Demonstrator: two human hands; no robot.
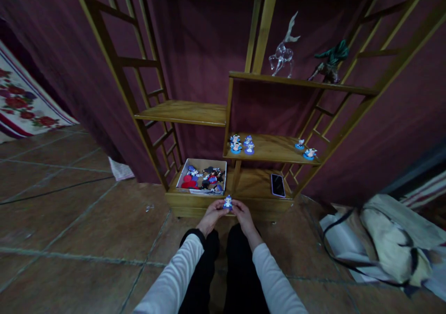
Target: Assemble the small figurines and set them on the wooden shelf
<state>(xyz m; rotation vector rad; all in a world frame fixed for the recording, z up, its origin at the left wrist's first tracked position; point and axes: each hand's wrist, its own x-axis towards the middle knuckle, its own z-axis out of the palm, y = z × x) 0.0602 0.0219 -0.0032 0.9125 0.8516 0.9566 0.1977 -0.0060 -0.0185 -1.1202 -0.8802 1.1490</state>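
Between my left hand [212, 215] and my right hand [244, 214] is a small purple-and-white figurine [227, 202], upright and gripped from both sides by the fingertips. It is held in front of the low shelf edge. Just beyond, on the bottom shelf, stands an open cardboard box [179, 182] with several small figurines [212, 177] and a red item [189, 182] in it. On the middle shelf to the right, black-and-white figurines on blue bases [236, 147] stand beside purple ones [249, 147].
The wooden shelf unit [195, 112] fills the view ahead. Two more figurines [310, 153] stand at the middle shelf's right end. A phone [278, 185] lies on the bottom shelf. Above are a clear deer statue [282, 56] and a dark green figure [332, 63]. Bags [386, 239] lie at right.
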